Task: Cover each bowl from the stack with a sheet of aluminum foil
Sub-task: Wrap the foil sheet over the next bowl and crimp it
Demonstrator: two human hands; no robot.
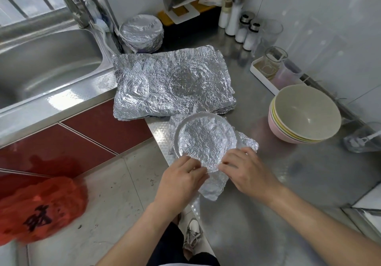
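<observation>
A bowl (206,140) with a crinkled foil sheet over its top stands near the front corner of the steel counter. My left hand (181,180) pinches the foil at the bowl's near rim. My right hand (246,172) grips the foil at the near right rim, fingers curled over it. Loose foil hangs below the rim between the hands. A pile of foil sheets (173,82) lies behind the bowl. A stack of bare bowls (305,114), grey-green on top, sits at the right. Foil-covered bowls (142,33) are stacked at the back.
A steel sink (47,63) lies to the left. Salt shakers (247,30), glass cups (274,59) and a white tray (261,76) line the right wall. A glass holder (362,138) stands at far right. An orange bag (41,208) hangs over the floor at the left.
</observation>
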